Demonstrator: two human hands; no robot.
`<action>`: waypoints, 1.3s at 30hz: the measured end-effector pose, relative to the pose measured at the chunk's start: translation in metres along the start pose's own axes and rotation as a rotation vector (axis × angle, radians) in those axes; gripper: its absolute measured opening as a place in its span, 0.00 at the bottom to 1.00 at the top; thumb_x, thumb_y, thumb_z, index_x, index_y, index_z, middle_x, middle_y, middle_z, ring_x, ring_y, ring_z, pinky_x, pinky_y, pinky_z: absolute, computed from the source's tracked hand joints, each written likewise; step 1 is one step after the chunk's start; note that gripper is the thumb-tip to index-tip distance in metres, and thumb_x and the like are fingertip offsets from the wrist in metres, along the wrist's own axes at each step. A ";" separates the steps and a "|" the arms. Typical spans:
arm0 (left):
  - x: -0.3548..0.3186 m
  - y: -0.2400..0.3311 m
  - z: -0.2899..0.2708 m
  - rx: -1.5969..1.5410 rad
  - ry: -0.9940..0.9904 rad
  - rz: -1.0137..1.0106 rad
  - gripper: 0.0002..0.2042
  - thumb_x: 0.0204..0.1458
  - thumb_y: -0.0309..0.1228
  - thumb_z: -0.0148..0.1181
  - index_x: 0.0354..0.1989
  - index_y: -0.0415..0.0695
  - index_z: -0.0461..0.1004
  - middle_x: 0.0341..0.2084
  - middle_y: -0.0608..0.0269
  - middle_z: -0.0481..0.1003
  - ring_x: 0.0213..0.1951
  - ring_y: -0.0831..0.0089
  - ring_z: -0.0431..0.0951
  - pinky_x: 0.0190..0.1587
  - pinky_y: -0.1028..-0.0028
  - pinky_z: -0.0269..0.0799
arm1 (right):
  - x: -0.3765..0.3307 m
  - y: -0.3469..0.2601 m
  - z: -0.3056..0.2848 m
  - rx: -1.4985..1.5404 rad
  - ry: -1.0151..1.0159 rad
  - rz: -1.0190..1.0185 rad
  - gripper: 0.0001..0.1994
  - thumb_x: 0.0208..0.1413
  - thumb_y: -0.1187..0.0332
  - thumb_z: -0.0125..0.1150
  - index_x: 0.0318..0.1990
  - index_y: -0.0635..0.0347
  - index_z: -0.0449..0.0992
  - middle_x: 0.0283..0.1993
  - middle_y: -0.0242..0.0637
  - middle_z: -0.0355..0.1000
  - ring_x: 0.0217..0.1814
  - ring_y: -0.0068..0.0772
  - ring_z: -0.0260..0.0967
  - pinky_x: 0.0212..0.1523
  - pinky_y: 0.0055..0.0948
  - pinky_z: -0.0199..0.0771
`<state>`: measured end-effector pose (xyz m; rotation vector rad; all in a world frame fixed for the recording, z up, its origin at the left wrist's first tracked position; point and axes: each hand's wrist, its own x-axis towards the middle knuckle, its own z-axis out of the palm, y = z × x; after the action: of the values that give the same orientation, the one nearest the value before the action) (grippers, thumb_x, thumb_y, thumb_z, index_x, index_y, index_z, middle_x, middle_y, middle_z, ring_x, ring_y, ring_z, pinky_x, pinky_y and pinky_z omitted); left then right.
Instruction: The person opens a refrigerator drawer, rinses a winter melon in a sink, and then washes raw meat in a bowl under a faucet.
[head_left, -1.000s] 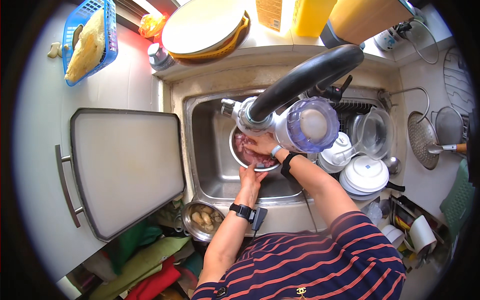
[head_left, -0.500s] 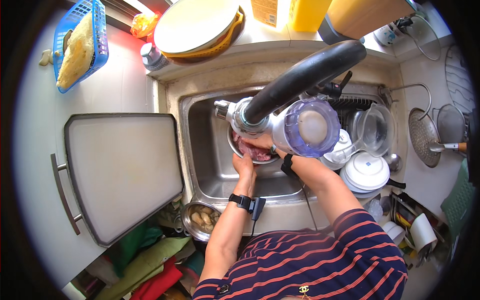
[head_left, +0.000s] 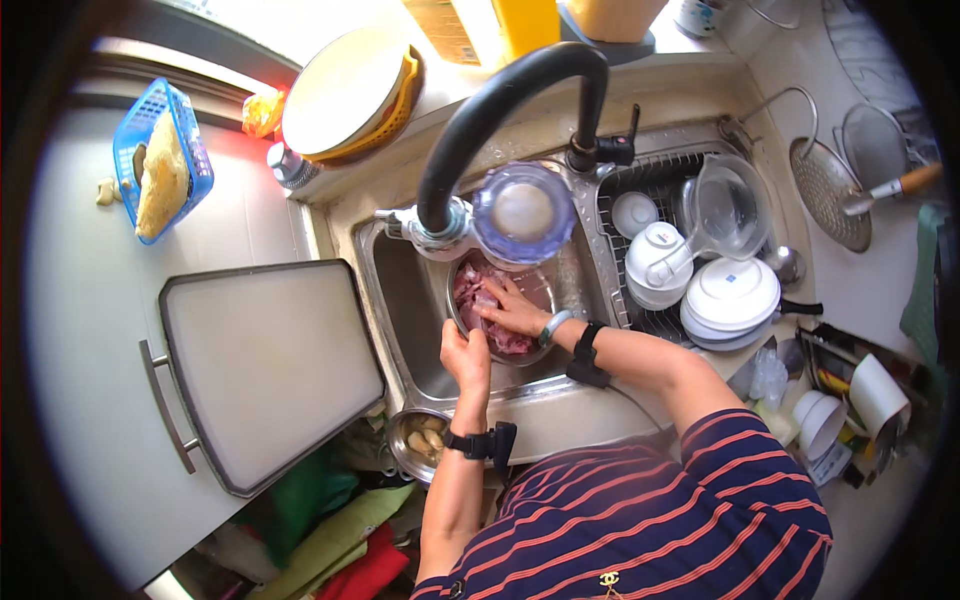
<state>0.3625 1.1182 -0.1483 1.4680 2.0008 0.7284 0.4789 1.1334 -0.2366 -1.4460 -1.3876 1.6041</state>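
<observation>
Raw pinkish-red meat [head_left: 474, 286] lies in a round metal bowl [head_left: 546, 284] inside the steel sink [head_left: 398, 290]. My left hand [head_left: 466, 357] is closed at the bowl's near-left rim, its fingers partly hidden. My right hand [head_left: 514, 308] rests on the meat with its fingers stretched out and apart. Directly beyond the hands, the faucet's clear purple-tinted filter [head_left: 525, 213] hangs over the bowl's far side and hides part of it. A curved black faucet neck [head_left: 450, 150] carries it.
Left of the sink lies a framed pale board [head_left: 270, 370]; a blue basket [head_left: 200, 160] stands beyond it. A metal bowl of pale pieces [head_left: 418, 445] sits by my left forearm. Right of the sink, a black rack [head_left: 610, 215] holds bowls and stacked white dishes [head_left: 735, 290].
My view has shifted and turned, so the faucet appears farther left. My right hand, mostly hidden behind the faucet before, now shows spread on the meat. My left hand stays at the bowl's rim.
</observation>
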 end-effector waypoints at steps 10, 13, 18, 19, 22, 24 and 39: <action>-0.052 0.088 -0.052 0.157 0.017 0.313 0.05 0.38 0.22 0.49 0.19 0.39 0.59 0.12 0.57 0.59 0.15 0.68 0.59 0.22 0.69 0.61 | -0.048 -0.050 0.034 0.257 0.374 -0.313 0.26 0.53 0.49 0.48 0.57 0.50 0.62 0.65 0.58 0.38 0.66 0.65 0.31 0.65 0.45 0.36; -0.064 0.101 -0.064 0.223 0.004 0.388 0.06 0.41 0.24 0.51 0.21 0.39 0.60 0.15 0.50 0.66 0.19 0.50 0.68 0.24 0.61 0.64 | -0.056 -0.063 0.036 0.185 0.352 -0.369 0.13 0.55 0.54 0.46 0.43 0.38 0.74 0.66 0.47 0.40 0.66 0.64 0.29 0.65 0.47 0.35; -0.083 0.109 -0.073 0.287 0.050 0.507 0.06 0.41 0.23 0.51 0.21 0.40 0.60 0.14 0.53 0.65 0.18 0.55 0.67 0.23 0.64 0.64 | -0.062 -0.064 0.046 0.300 0.440 -0.472 0.26 0.54 0.57 0.49 0.60 0.53 0.57 0.65 0.53 0.39 0.67 0.60 0.33 0.65 0.42 0.39; -0.087 0.112 -0.075 0.284 0.048 0.514 0.06 0.41 0.23 0.51 0.21 0.40 0.60 0.14 0.53 0.65 0.18 0.55 0.67 0.23 0.64 0.64 | -0.062 -0.062 0.049 0.299 0.447 -0.475 0.26 0.54 0.57 0.49 0.60 0.53 0.57 0.65 0.53 0.39 0.67 0.60 0.33 0.65 0.42 0.39; -0.097 0.119 -0.085 0.330 0.053 0.614 0.05 0.41 0.23 0.51 0.22 0.40 0.60 0.16 0.52 0.66 0.20 0.51 0.68 0.24 0.62 0.64 | -0.066 -0.068 0.063 0.330 0.477 -0.511 0.33 0.54 0.59 0.51 0.63 0.60 0.46 0.65 0.55 0.38 0.68 0.56 0.34 0.65 0.39 0.39; -0.102 0.120 -0.092 0.373 0.060 0.679 0.06 0.41 0.23 0.51 0.22 0.40 0.60 0.17 0.50 0.66 0.22 0.49 0.68 0.24 0.60 0.64 | -0.070 -0.075 0.070 0.484 0.489 -0.596 0.32 0.54 0.60 0.51 0.63 0.59 0.47 0.65 0.54 0.37 0.69 0.54 0.32 0.66 0.40 0.38; -0.070 0.049 -0.118 -0.328 0.080 0.273 0.06 0.38 0.17 0.46 0.19 0.42 0.59 0.17 0.73 0.63 0.19 0.82 0.57 0.21 0.81 0.57 | -0.088 -0.135 0.028 -0.286 0.325 -0.210 0.36 0.49 0.42 0.51 0.61 0.54 0.55 0.60 0.71 0.41 0.59 0.75 0.45 0.60 0.51 0.50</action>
<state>0.3301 1.0514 -0.0230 1.5431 1.6525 1.1856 0.4450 1.0863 -0.0843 -1.5774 -1.5563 1.0186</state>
